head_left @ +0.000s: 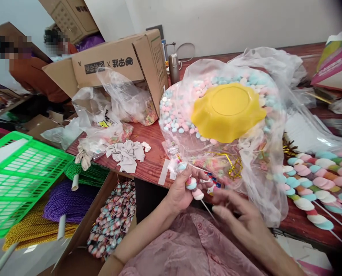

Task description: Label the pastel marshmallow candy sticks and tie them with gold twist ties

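My left hand (185,188) is closed around a skewer of pastel marshmallows (198,194), held tilted above my lap at the table's front edge. Its thin white stick points down to the right. A clear wrapper with printed marks (172,149) stands up beyond the fingers, seemingly around the skewer's top. Close to the stick's lower end is my right hand (236,211), slightly blurred, its thumb and fingers apart with nothing visible between them. Finished-looking marshmallow skewers (317,184) lie in a pile on the right of the table.
A clear bag of loose marshmallows (176,115) carries an upturned yellow dish (228,111). Behind stand a cardboard box (116,57) and a metal flask (174,68). Crumpled cloth (127,153) lies at left. Below are a carton of wrapped skewers (113,218) and a green basket (24,184). Two people sit far left.
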`<state>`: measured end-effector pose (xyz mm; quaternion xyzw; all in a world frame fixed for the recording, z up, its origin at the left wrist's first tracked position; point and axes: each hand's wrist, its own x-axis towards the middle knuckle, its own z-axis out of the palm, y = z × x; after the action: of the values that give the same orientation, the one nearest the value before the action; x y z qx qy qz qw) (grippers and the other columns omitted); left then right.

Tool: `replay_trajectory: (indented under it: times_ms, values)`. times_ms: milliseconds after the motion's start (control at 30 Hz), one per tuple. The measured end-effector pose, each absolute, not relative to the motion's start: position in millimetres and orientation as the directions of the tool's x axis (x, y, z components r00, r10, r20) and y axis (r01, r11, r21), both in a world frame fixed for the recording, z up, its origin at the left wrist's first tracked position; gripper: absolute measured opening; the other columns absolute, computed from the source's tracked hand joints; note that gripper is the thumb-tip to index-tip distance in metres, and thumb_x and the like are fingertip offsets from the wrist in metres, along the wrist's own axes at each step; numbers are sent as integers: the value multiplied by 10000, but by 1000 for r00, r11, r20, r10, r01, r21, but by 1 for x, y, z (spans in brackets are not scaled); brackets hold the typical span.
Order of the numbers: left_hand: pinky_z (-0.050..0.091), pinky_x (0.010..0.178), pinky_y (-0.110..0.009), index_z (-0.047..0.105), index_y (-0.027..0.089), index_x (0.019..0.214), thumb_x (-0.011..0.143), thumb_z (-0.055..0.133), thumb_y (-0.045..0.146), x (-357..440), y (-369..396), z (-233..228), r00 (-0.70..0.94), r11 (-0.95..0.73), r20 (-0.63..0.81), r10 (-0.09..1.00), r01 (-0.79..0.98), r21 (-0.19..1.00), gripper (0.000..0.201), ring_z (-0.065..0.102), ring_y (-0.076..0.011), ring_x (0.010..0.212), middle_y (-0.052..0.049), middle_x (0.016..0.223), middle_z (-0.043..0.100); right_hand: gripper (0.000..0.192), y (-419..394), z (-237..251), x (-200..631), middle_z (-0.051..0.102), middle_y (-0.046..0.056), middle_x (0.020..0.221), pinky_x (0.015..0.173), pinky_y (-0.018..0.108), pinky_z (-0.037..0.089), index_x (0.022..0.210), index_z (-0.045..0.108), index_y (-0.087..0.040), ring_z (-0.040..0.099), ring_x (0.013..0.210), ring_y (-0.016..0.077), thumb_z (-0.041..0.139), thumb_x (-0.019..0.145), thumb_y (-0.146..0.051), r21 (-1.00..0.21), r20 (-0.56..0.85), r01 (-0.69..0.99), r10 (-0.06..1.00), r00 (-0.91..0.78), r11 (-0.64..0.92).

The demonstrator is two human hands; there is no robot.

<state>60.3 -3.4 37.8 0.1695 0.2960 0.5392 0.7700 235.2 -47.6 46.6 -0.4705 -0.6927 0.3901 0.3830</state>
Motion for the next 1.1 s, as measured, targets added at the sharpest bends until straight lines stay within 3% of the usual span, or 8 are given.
replay_trajectory:
  times_ms: [100, 200, 400, 533, 633, 767, 933, 1100]
  values:
    - [562, 780, -371, 559, 165, 675, 718, 770, 557, 69, -3, 38, 156, 307, -309, 938, -788, 534, 447, 650, -182, 791, -16, 769, 639, 216, -68, 22, 232, 654, -2, 723, 587, 253, 492, 898, 677, -206, 608, 643, 151, 564, 926, -388, -932, 8, 331, 923, -385, 146]
    - [560, 790, -380, 566, 176, 676, 715, 741, 620, 75, -3, 41, 152, 300, -308, 939, -800, 520, 478, 652, -205, 851, -20, 774, 633, 340, -63, 19, 224, 554, -27, 600, 515, 222, 415, 750, 638, -189, 517, 547, 118, 472, 970, -389, -951, -7, 286, 921, -389, 113]
    - [532, 838, -453, 692, 164, 900, 588, 720, 772, 54, 2, 49, 263, 335, -207, 942, -742, 581, 684, 643, -298, 997, -113, 983, 696, 297, -56, 20, 224, 573, -22, 606, 499, 214, 408, 728, 647, -186, 510, 525, 110, 513, 952, -329, -918, 205, 316, 969, -135, 238]
    - [499, 885, -461, 691, 204, 908, 625, 776, 635, 34, 16, 48, 182, 255, -183, 966, -785, 565, 523, 636, -290, 1037, -100, 1079, 700, 200, -60, 12, 224, 650, -10, 655, 532, 222, 446, 771, 674, -198, 578, 545, 123, 560, 923, -257, -864, 340, 333, 925, -170, 379]
    - [494, 883, -447, 679, 209, 827, 665, 809, 469, 29, 27, 47, 179, 239, -163, 970, -806, 542, 333, 656, -249, 909, -47, 895, 703, 202, -60, 9, 222, 668, -1, 670, 543, 225, 453, 761, 674, -198, 598, 556, 128, 557, 921, -234, -844, 362, 340, 908, -211, 415]
    - [509, 785, -360, 577, 183, 641, 818, 723, 349, 30, 35, 50, 135, 194, -150, 979, -843, 502, 283, 560, -138, 593, 45, 550, 481, 231, -57, 12, 224, 627, -16, 631, 515, 208, 436, 743, 661, -197, 570, 534, 115, 541, 934, -250, -864, 311, 361, 936, -166, 351]
    - [513, 782, -336, 462, 177, 587, 945, 562, 422, 32, 38, 50, -25, 79, -225, 974, -894, 442, 445, 502, -113, 561, 47, 552, 423, 203, -56, 13, 226, 620, -38, 611, 483, 182, 433, 752, 654, -197, 547, 485, 95, 555, 922, -246, -864, 341, 362, 935, -94, 351]
    - [510, 764, -323, 487, 174, 599, 943, 558, 435, 35, 35, 46, -47, 72, -226, 973, -867, 493, 438, 530, -122, 583, 36, 579, 471, 145, -53, 7, 225, 672, -21, 674, 534, 198, 475, 806, 657, -192, 608, 542, 110, 562, 913, -169, -806, 431, 379, 890, -152, 455]
